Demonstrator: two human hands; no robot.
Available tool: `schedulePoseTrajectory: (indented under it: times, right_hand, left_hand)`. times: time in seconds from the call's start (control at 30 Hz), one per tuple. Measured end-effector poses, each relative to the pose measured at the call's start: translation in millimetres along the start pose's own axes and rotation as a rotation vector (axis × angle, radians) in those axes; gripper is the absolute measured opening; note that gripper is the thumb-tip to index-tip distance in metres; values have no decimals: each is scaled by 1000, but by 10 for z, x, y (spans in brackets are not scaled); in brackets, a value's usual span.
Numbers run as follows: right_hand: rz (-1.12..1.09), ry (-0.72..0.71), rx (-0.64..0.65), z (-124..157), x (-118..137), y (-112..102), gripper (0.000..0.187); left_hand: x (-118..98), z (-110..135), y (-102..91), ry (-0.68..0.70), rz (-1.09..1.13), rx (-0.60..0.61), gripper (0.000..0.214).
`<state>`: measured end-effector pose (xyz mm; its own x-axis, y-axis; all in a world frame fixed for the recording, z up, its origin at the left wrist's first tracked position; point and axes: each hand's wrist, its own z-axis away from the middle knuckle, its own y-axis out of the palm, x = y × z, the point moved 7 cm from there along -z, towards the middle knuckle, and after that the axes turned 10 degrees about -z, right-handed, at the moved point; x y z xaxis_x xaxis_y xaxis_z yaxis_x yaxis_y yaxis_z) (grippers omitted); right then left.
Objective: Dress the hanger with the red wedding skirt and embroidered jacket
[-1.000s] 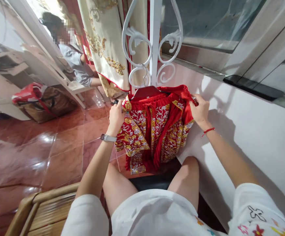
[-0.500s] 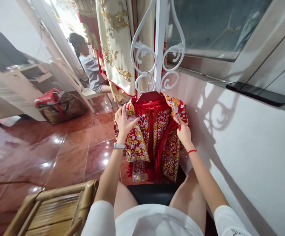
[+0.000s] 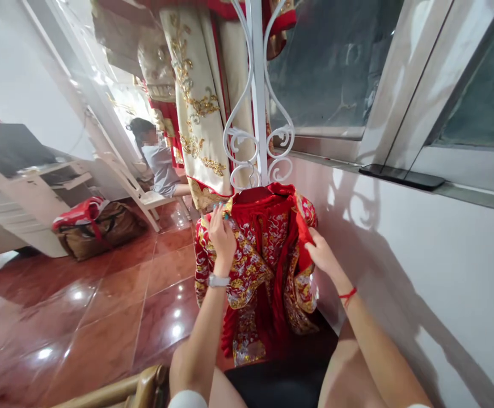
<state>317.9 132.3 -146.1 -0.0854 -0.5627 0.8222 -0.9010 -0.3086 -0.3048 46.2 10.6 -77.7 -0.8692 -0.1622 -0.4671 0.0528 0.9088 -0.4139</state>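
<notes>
A red embroidered jacket [image 3: 249, 263] with gold and silver patterning hangs before me on a hanger [image 3: 249, 195]. Red garment parts with long red ties [image 3: 278, 277] show inside its parted front. My left hand [image 3: 222, 235] lies against the jacket's left front just below the collar, fingers stretched upward. On the other side, my right hand [image 3: 322, 254] grips the right front edge between thumb and fingers and holds it turned back, so its plain red lining [image 3: 303, 235] shows. The right fingertips are partly hidden by the cloth.
A white scrollwork metal stand [image 3: 259, 113] rises behind the jacket, beside a cream gown [image 3: 191, 113] with gold embroidery. At right are a white wall [image 3: 400, 243] and a black phone-like object [image 3: 402, 175] on the sill. A seated person [image 3: 161, 164], brown bag [image 3: 102, 232] and bamboo chair [image 3: 114, 394] are left.
My view has tilted up. The right front has been folded outward, baring its lining, and my right hand has slid down its edge. My left hand has moved inward from the shoulder toward the collar.
</notes>
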Motion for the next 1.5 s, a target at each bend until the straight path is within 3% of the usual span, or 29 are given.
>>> schedulePoseTrajectory:
  times: [0.07, 0.17, 0.27, 0.37, 0.47, 0.57, 0.7, 0.8, 0.9, 1.0, 1.1, 1.17, 1.33, 1.5]
  right_hand:
    - [41, -10, 46, 123, 2, 357, 62]
    - [206, 85, 131, 326, -261, 759, 72]
    - [464, 212, 90, 476, -640, 721, 75]
    - [640, 279, 95, 613, -954, 604, 78]
    - [668, 330, 137, 787, -1163, 629, 78]
    - [616, 334, 144, 918, -1226, 750, 76]
    - [572, 351, 180, 947, -1229, 874, 73]
    - [544, 411, 214, 937, -1219, 843, 74]
    - [485, 420, 252, 944, -1153, 827, 74]
    - [376, 389, 282, 959, -1073, 912, 75]
    - [335, 378, 239, 974, -1053, 974, 75]
    - [377, 399, 204, 990, -1077, 975, 74]
    - [596, 485, 210, 990, -1059, 1023, 70]
    - [642, 473, 305, 1000, -907, 1287, 64]
  left_hand:
    - [-166, 160, 152, 7, -14, -14, 52]
    - [-191, 404, 455, 10, -58, 104, 57]
    - [-8, 670, 605, 68, -112, 250, 57]
    - [395, 961, 503, -79, -293, 253, 76]
    - [738, 1256, 464, -225, -472, 334, 94]
    - [828, 1422, 658, -155, -515, 518, 95]
    - [834, 1380, 832, -163, -506, 543, 72]
    - [789, 1357, 889, -108, -434, 586, 62]
    - [776, 1373, 873, -46, -465, 593, 72]
    - [833, 1341, 868, -98, -571, 553, 91]
    - [863, 1299, 975, -119, -602, 618, 77]
    - [856, 1286, 1040, -100, -590, 669, 74]
    - [795, 1234, 1066, -85, -590, 613, 104]
    - [797, 1152, 1181, -165, -594, 599, 95]
